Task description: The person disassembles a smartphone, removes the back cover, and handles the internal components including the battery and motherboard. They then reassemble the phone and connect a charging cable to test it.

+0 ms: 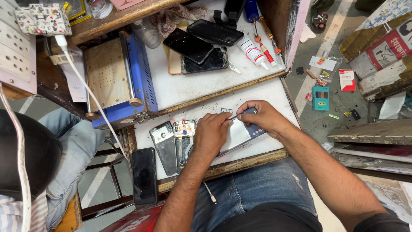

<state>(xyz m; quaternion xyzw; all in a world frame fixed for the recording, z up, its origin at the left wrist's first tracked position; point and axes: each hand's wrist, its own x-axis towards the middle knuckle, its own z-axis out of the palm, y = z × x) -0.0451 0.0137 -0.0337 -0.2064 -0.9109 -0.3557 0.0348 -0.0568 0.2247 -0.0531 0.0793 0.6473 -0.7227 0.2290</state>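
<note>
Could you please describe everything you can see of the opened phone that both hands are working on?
The opened phone lies flat and slanted on the white work board, near its front edge. Its showing face is mostly pale and glossy, with a dark blue rim at the right end. The left hand presses down on its left part and hides it; the right hand grips its upper edge, fingertips pinched at a thin tool I cannot make out clearly.

phone [245, 131] partly hidden under both hands, tool tip too small
</note>
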